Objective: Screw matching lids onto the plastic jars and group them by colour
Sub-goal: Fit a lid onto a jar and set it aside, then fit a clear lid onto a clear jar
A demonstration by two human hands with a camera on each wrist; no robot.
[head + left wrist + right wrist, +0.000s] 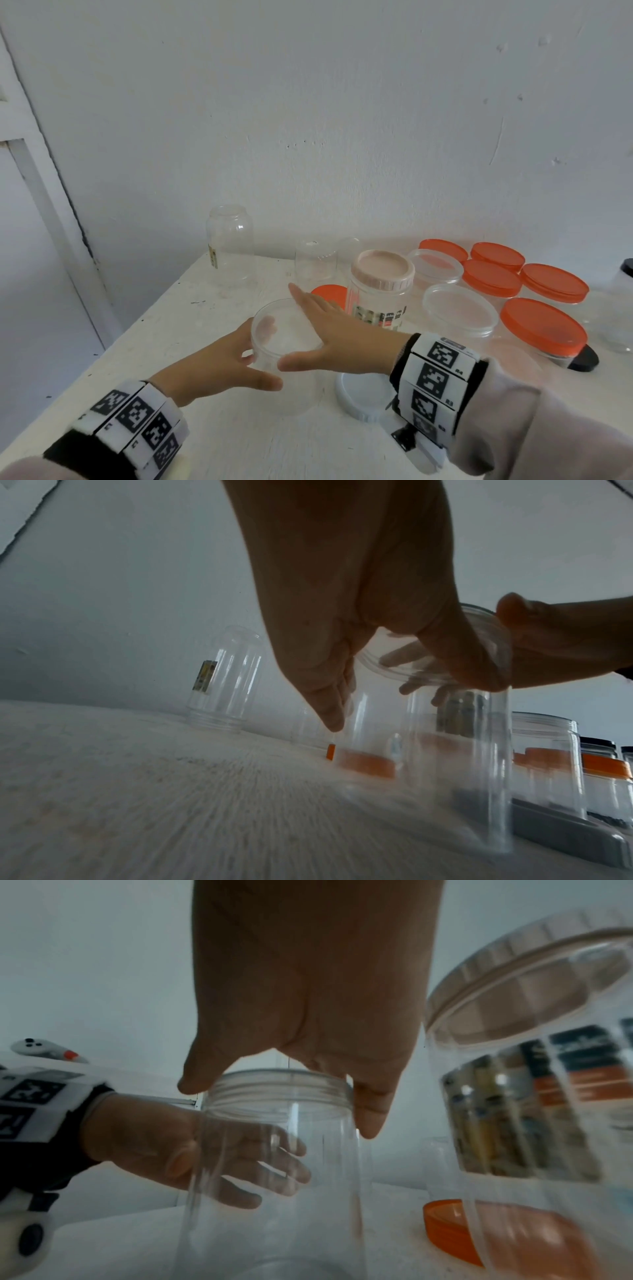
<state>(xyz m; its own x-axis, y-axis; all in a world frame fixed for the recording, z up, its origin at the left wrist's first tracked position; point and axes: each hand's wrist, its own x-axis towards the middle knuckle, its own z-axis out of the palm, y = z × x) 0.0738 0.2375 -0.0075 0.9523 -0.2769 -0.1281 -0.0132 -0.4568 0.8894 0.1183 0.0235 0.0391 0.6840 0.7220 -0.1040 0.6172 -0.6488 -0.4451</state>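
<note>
We see a clear jar (286, 356) standing upright near the front of the white table (191, 342), long axis vertical, threaded mouth up. A clear lid (286, 327) sits on that mouth, lying flat; from the right wrist view it looks level on the threads, though blur keeps us from saying whether it is screwed down.

The right hand (337, 337) lies flat across the lid, fingers straight and together, reaching toward the far left, thumb spread along the near rim. The palm presses the lid; nothing is curled round it.

The left hand (219, 365) is at the jar's left side. Its thumb (263, 380) stretches along the near wall and its fingers (274, 1167) wrap loosely behind the jar, seen through the plastic, so it cups the body in a half-open grasp.

Just behind the jar lies an orange lid (330, 294), flat on the table. Beside that stands a labelled jar (376, 298) with a pink lid. A white lid (363, 394) lies under the right wrist. To the right stand jars with orange lids (544, 325).
</note>
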